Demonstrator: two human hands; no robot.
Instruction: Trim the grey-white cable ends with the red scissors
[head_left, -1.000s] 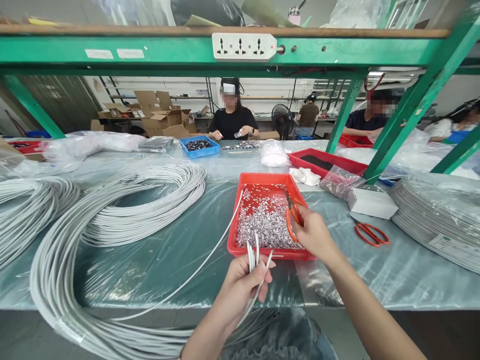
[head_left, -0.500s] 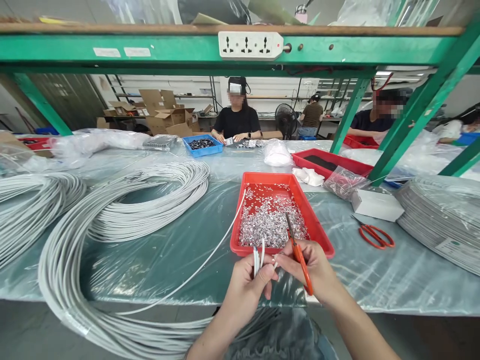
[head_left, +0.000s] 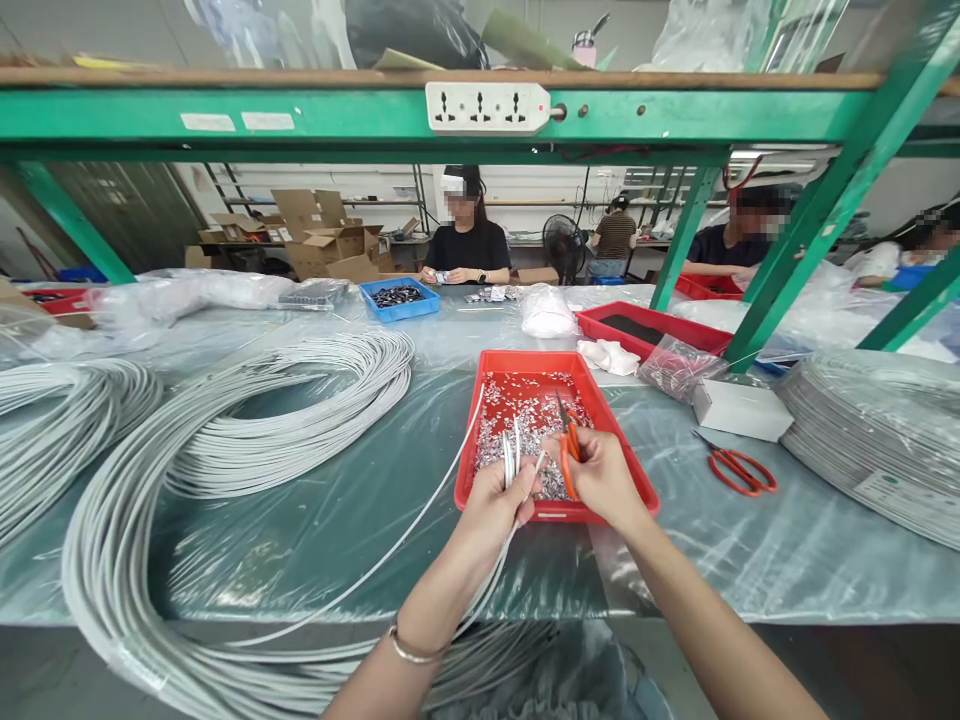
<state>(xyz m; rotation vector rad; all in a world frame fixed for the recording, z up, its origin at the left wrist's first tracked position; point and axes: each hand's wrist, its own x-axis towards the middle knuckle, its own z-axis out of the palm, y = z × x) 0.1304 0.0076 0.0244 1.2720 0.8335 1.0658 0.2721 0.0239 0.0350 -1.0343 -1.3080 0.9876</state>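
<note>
My left hand (head_left: pixel 487 505) is closed round several white cables (head_left: pixel 508 456), whose ends point up over the near part of a red tray (head_left: pixel 634 478). One cable end sticks out to the right from between thumb and fingers. In my right hand (head_left: pixel 604 478) are orange-handled scissors (head_left: pixel 567 462), their dark blades pointing up and away over the tray. The scissors are a short way right of the cable ends. Many small silvery pieces (head_left: pixel 491 432) lie in the tray.
Big coils of white cable (head_left: pixel 112 520) lie at the left, one hanging past the table edge. Second orange-handled scissors (head_left: pixel 739 468), a white box (head_left: pixel 742 408) and a grey cable coil (head_left: pixel 862 450) are at the right. A green shelf beam (head_left: pixel 322 125) crosses above; a co-worker (head_left: pixel 469 245) sits opposite.
Both hands have moved up and away over the tray. My right hand has drawn apart from the left one and turned the scissors; its fingers were at a cable end before.
</note>
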